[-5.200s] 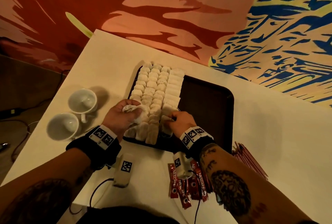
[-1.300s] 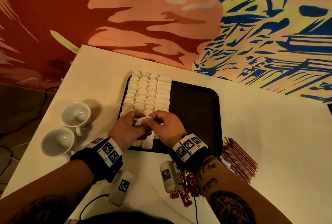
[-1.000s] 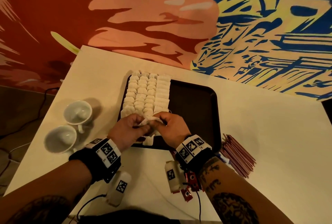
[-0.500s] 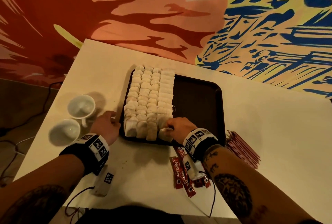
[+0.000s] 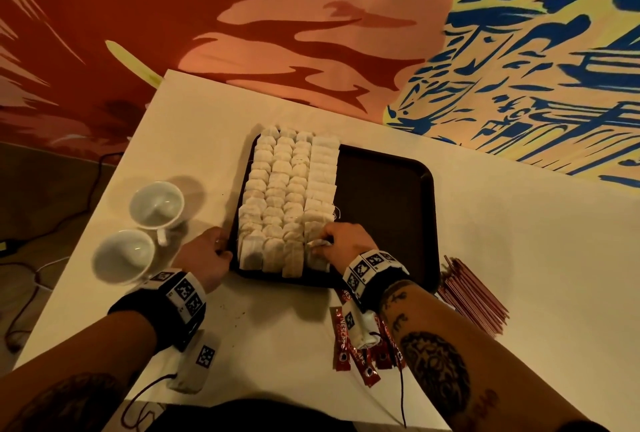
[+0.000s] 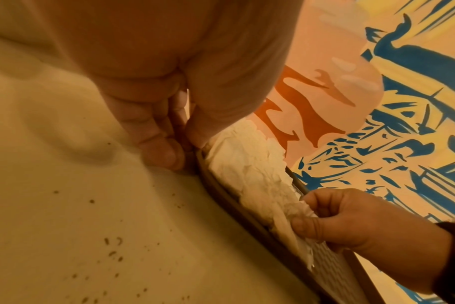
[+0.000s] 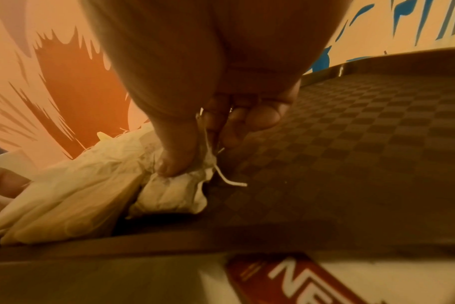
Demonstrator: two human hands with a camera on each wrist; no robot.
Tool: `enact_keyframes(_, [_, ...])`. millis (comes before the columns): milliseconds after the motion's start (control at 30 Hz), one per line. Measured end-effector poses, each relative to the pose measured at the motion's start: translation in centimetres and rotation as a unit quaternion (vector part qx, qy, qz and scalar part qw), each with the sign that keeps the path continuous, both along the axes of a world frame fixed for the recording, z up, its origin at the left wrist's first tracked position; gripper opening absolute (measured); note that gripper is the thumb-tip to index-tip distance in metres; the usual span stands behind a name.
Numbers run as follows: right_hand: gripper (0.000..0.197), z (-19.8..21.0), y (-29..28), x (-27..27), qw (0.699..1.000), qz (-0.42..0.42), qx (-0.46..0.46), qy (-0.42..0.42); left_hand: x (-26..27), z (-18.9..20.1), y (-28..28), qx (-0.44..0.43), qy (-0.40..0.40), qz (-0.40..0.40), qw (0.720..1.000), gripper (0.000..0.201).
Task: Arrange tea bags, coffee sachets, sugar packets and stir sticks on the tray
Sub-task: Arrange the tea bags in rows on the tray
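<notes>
A tea bag (image 7: pixel 169 197) is pinched by the right hand (image 5: pixel 349 241) to finish the row; the tray (image 5: pixel 388 196) rim is gripped by the left hand (image 5: pixel 204 255), probably for steadiness.

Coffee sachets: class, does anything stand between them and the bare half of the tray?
Only the right forearm, which lies across the coffee sachets while the right hand pinches a tea bag. The tray beyond is bare.
</notes>
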State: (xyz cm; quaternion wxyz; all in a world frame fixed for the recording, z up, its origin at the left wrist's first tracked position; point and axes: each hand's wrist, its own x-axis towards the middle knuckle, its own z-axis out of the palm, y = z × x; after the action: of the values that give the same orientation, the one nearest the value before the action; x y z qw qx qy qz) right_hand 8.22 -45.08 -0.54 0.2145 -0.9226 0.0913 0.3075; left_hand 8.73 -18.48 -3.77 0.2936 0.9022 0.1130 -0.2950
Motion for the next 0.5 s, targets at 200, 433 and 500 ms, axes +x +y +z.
enact_keyframes(200, [0.022, -0.1, 0.2, -0.4, 1.000, -0.028, 0.007, 0.001, -0.3, -0.2, 0.7, 0.003, -0.004, -0.005, 1.000, 0.038])
enact_keyframes(433, [0.031, 0.2, 0.2, -1.2, 0.995, -0.090, 0.042, -0.009, -0.4, -0.3, 0.7, 0.002, -0.009, -0.001, 1.000, 0.039])
enact_keyframes(500, [0.025, 0.0, 0.1, -1.3, 0.995, -0.094, 0.034, -0.024, -0.5, -0.4, 0.8, 0.000, -0.013, -0.001, 1.000, 0.039])
